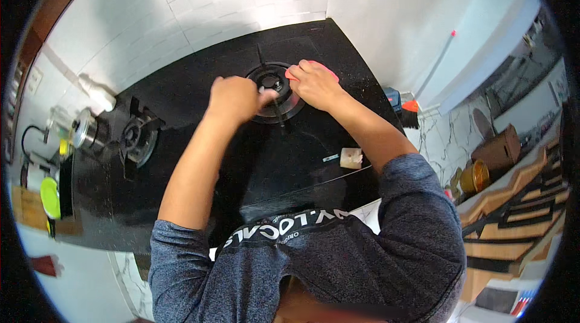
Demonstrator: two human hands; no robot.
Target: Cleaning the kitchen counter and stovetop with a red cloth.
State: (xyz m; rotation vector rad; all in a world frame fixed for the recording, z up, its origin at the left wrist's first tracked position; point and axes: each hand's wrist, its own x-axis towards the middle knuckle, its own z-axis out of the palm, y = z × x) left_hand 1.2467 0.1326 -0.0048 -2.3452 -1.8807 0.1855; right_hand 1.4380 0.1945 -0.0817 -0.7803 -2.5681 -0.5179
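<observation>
My right hand (pixel 312 85) is shut on a pink cloth or sponge (pixel 324 69) at the right side of a round gas burner (pixel 272 80) on a black cooktop (pixel 294 160). Over the burner's left edge is my left hand (pixel 235 99), slightly blurred, its fingers curled down and its thumb pointing towards the burner's centre. Whether those fingers grip part of the pan support is hidden. Dark support prongs (pixel 260 54) show behind and in front of the burner. Nearer to me lies a pale, worn block (pixel 350 158), beside a small label (pixel 331 157) on the cooktop.
A second burner with its pan support (pixel 138 137) stands at the left. Beyond it are a metal pot (pixel 85 128), a white container (pixel 102 98) and a green round item (pixel 50 197). White tiled wall (pixel 235 1) rises behind. At right, a brush (pixel 410 112) stands near the marble-patterned floor (pixel 442 135).
</observation>
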